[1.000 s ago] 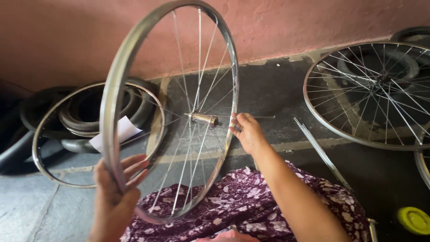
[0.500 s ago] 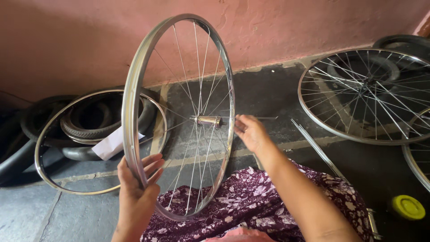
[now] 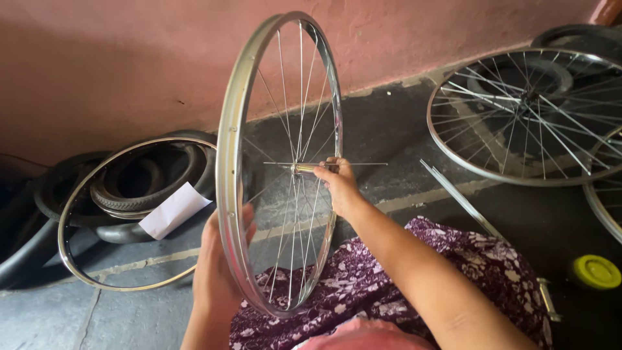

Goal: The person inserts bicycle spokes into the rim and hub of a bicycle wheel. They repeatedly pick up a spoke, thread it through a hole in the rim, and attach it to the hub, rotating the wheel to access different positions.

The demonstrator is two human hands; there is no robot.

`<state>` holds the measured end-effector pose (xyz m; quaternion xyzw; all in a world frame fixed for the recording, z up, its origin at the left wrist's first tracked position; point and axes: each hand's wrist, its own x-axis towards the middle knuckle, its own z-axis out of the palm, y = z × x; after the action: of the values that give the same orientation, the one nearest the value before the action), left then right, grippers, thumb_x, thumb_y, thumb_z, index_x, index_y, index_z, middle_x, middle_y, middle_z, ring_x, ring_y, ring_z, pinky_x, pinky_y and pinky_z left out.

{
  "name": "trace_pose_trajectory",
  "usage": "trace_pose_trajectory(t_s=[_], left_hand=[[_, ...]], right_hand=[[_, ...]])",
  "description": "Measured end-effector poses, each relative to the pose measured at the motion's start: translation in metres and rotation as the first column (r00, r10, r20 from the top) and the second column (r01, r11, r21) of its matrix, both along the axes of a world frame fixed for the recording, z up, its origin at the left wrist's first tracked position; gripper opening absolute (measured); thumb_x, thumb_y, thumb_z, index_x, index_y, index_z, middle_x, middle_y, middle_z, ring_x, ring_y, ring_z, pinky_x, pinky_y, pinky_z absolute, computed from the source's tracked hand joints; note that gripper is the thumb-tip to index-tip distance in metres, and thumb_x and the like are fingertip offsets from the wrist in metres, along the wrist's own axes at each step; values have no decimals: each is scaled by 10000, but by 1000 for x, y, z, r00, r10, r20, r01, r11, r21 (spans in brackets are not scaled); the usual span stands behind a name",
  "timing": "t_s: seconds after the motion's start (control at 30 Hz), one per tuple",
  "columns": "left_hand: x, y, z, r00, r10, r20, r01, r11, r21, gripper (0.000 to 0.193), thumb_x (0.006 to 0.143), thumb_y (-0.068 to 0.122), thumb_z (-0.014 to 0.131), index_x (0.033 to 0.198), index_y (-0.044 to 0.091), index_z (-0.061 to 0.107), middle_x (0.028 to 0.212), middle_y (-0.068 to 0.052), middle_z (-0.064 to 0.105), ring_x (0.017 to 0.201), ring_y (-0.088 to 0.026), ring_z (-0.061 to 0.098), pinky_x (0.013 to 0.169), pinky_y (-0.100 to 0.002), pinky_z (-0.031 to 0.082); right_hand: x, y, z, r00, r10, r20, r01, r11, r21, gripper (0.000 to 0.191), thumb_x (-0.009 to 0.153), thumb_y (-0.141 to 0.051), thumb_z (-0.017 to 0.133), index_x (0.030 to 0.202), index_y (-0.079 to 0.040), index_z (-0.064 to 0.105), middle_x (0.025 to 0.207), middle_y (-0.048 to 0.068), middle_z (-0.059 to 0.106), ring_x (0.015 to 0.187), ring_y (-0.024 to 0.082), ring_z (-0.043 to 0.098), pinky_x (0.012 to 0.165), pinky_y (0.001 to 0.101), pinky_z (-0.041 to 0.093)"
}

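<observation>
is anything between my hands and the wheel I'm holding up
Nothing visible. The left hand already grips the silver rim of the spoked wheel, and the right hand is on the hub axle at its centre.

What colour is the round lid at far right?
Yellow-green lid, seen in the head view.

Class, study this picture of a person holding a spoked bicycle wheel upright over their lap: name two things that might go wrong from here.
1. The left hand alone steadies the wheel rim; the upright wheel might tip or slip onto the lap.
2. The right hand reaches among the thin spokes at the hub axle; if the wheel turned, fingers might get pinched.
</observation>
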<state>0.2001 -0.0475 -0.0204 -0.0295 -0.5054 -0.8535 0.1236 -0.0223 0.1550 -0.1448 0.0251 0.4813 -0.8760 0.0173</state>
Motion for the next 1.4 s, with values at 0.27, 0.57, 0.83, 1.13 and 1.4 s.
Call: trace_pose_trajectory(t_s=[0.27,0.57,0.83,1.13,1.4], left_hand=[[-164,19,-70,925,-93,368,22,981,192,431,953,256,678,1335,89,566,1146,-68,686,1018,-183,637,876,-334,507],[-195,1,-58,978,155,138,-164,985,52,102,992,196,655,983,96,639,818,-44,679,652,-108,613,564,-229,485],[-177,-59,-34,890,430,153,-452,877,163,37,970,133,668,952,124,636,803,-29,698,654,-73,617,553,-166,470],[-135,-30,56,735,533,-418,-670,666,-329,87,982,70,760,965,-8,727,813,-39,674,724,-82,573,650,-226,446],[-118,-27,83,789,326,-520,-575,691,-438,133,1071,139,663,1035,12,677,923,-62,701,830,-114,642,779,-284,534]], right_hand=[[15,0,6,999,-17,-31,19,999,38,531,823,-90,773,1261,-75,475,1089,28,628,983,126,611,885,285,487],[25,-5,11,999,-32,-19,32,999,25,611,820,-119,780,1321,-64,435,1168,37,625,1111,144,579,1041,317,412],[24,-10,14,997,-51,-66,47,998,-51,611,783,-86,791,1307,-46,479,1107,33,611,1053,154,586,1000,327,454],[29,-23,29,999,29,-25,-19,943,333,409,852,-165,755,1220,-121,584,1032,25,597,949,135,559,856,304,466],[28,-39,30,995,36,-97,-3,949,314,378,840,-146,755,1185,-115,604,1042,23,610,956,138,569,851,298,478]])
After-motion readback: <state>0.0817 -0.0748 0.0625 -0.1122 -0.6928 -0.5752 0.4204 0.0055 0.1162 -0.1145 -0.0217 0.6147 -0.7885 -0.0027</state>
